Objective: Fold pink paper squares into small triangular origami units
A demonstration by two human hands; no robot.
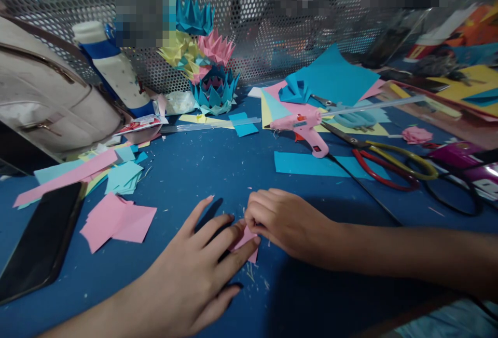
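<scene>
no text, label, brand, number or sign can be read

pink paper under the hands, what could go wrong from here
The pink paper could shift or crease crookedly if the left hand or right hand on it slips. The glue gun has a black cord running to the right forearm, so a sweep of that arm might snag it and drag the gun. If hot, its nozzle might mark the yellow sheet close by.
</scene>
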